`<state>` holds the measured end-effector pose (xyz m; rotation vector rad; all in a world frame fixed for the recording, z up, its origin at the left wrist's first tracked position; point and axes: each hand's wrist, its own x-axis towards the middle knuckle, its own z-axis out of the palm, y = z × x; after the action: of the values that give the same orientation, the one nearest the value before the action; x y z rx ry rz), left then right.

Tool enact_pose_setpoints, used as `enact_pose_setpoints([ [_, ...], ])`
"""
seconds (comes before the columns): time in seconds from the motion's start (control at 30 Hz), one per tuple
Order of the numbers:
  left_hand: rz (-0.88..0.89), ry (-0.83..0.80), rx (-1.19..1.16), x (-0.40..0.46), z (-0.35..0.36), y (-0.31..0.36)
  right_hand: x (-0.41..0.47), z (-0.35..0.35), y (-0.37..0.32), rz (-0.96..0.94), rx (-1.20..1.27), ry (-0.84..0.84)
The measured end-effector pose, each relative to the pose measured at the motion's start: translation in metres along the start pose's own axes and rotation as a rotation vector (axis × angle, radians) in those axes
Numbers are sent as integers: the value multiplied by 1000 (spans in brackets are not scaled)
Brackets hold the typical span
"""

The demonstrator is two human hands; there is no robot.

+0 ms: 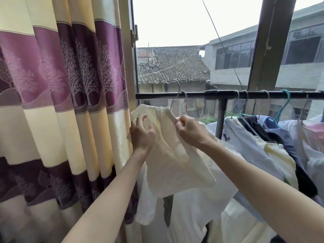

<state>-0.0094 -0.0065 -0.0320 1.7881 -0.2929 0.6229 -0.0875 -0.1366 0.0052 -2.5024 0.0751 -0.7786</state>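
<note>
A cream-white garment (175, 160) hangs in front of me, just below the black clothes rail (192, 95). My left hand (142, 134) grips its left side, fingers curled into the cloth near the top edge. My right hand (188, 128) pinches the garment's right shoulder strap. A metal hanger hook (176, 90) rises behind the garment's top; its tip stands above the rail and I cannot tell whether it rests on it. A pink hanger hook (185, 100) sits on the rail beside it.
A purple and cream curtain (61, 102) fills the left. More clothes (263, 151) on several hangers crowd the rail to the right, with a teal hanger (284, 106) among them. A rail upright (221, 116) stands mid-frame. Outside the window are tiled roofs.
</note>
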Motion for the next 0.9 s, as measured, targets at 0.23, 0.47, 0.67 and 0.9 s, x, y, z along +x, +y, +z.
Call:
enact_pose_setpoints([
  [0.23, 128, -258, 36, -69, -13, -35, -102, 36, 56, 112, 141, -250],
  [0.47, -169, -1042, -145, -141, -6, -69, -170, 26, 107, 178, 41, -330],
  [0.67, -137, -1284, -114, -179, 15, -81, -219, 29, 133, 184, 25, -375],
  [0.9, -44, -1237, -34, -221, 36, -97, -249, 48, 131, 327, 108, -457],
])
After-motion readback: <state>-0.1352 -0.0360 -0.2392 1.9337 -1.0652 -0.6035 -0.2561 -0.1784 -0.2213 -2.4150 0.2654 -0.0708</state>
